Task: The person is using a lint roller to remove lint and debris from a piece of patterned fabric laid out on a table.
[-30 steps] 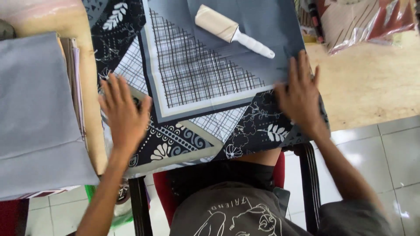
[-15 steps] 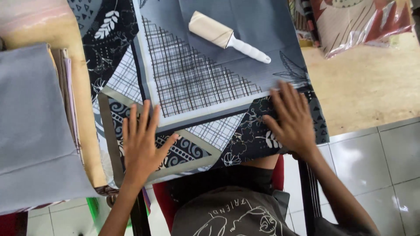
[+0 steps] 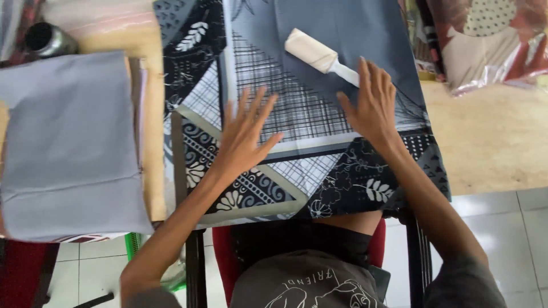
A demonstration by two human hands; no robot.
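Your left hand and right hand press flat, fingers spread wide, on the patterned cloth at frame centre; the roller touches your right fingertips.

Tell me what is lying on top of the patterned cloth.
On the patterned cloth lie a white lint roller and both flat hands: left hand, right hand. The right hand's fingers cover the roller's handle end; the surface beneath the cloth is hidden.

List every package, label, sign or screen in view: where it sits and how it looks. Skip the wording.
Clear plastic package: top right corner on the wooden table, crinkled bag over folded fabric in cream, dark red and dotted beige.
No labels, signs or screens show on the table.
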